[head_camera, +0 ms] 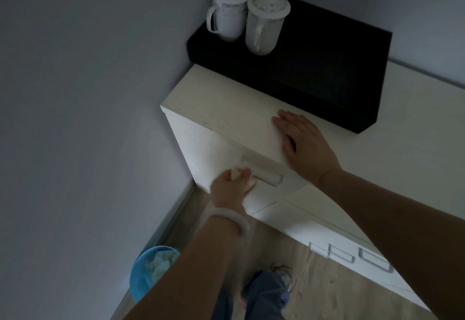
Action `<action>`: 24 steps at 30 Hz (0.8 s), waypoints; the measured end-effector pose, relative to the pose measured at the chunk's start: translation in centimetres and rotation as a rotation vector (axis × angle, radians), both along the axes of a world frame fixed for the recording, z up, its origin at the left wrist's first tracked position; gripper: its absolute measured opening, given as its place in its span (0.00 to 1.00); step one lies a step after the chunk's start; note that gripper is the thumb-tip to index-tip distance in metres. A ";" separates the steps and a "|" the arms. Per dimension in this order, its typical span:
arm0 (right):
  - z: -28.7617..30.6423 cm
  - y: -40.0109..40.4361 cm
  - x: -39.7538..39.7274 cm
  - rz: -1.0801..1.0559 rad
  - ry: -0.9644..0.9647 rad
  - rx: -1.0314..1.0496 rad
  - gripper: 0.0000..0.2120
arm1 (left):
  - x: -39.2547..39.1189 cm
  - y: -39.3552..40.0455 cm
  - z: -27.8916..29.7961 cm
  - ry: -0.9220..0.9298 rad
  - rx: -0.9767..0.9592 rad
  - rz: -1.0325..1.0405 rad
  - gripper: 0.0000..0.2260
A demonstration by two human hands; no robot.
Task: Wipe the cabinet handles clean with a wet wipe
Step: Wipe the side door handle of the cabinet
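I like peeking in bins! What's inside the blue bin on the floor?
The blue bin holds crumpled pale tissues or wipes. The person's left forearm covers part of its opening, so anything deeper or beneath them can't be seen.

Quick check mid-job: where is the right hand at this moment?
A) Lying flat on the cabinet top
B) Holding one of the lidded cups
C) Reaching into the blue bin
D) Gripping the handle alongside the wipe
A: the right hand lies flat, fingers straight, on the cabinet top, while the left hand holds the wet wipe at the handle.
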State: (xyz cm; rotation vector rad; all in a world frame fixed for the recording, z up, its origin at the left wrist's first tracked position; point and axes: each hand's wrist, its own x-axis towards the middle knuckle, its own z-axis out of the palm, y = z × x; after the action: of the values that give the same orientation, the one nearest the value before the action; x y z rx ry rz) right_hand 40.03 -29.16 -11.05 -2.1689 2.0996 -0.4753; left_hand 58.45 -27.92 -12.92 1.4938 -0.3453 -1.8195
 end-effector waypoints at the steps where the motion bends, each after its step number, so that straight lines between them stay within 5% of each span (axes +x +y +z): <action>1: 0.0 0.0 0.0 -0.004 0.002 0.003 0.22 | 0.8 -1.1 -0.4 -0.053 -0.055 0.042 0.09; 6: 0.0 0.0 0.0 -0.008 0.007 0.007 0.22 | 0.4 -2.0 -1.0 -0.436 -0.259 -0.204 0.05; 8: 0.0 0.0 0.0 -0.014 0.014 0.015 0.22 | -1.3 -0.4 -1.1 -0.474 -0.316 -0.270 0.12; 13: 0.0 -0.1 0.0 -0.003 0.020 0.018 0.23 | -2.2 1.6 -1.0 -0.322 -0.291 -0.097 0.18; 24: 0.2 0.0 0.0 -0.011 0.034 0.024 0.23 | -4.2 2.6 -0.3 -0.132 0.009 -0.063 0.05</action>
State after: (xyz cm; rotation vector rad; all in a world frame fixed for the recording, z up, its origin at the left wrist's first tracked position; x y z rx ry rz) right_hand 40.07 -29.12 -10.85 -2.1689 2.1240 -0.4153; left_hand 54.28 -25.33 -13.22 1.6306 -0.4542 -1.7769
